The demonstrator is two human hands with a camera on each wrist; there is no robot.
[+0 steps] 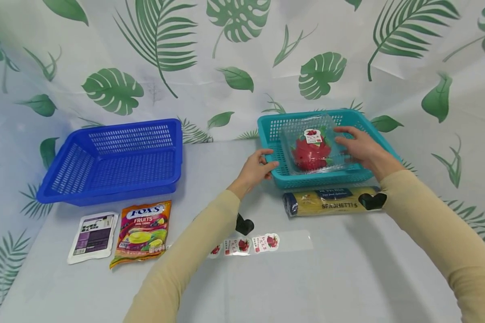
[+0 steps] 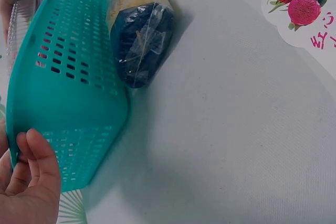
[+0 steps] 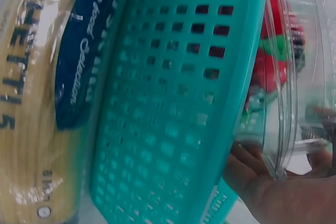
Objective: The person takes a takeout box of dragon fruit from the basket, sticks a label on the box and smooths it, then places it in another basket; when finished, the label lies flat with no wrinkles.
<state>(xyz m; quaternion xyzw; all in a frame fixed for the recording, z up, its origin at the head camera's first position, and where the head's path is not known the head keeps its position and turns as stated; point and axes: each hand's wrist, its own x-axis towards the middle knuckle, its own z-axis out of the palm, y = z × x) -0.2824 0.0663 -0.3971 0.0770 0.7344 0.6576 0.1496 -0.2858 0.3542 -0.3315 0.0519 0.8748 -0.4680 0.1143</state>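
Note:
My right hand (image 1: 361,147) grips the right side of a clear plastic clamshell box (image 1: 339,158). Inside the box is a red dragon fruit (image 1: 310,157), and a white label (image 1: 313,136) with a fruit picture is on the lid. The box sits tilted in the teal basket (image 1: 327,181), partly above its rim in the right wrist view. At the basket's left end, my left hand (image 1: 255,169) pinches the rim, thumb and fingers on either side, also seen in the left wrist view. How the box's underside rests is hidden.
A spaghetti pack (image 1: 331,202) lies before the teal basket. Nearer me is a strip of dragon fruit stickers (image 1: 252,244), partly behind my left sleeve. A blue basket (image 1: 133,170) stands at left, with a candy bag (image 1: 142,233) and a white-and-purple packet (image 1: 94,237) in front.

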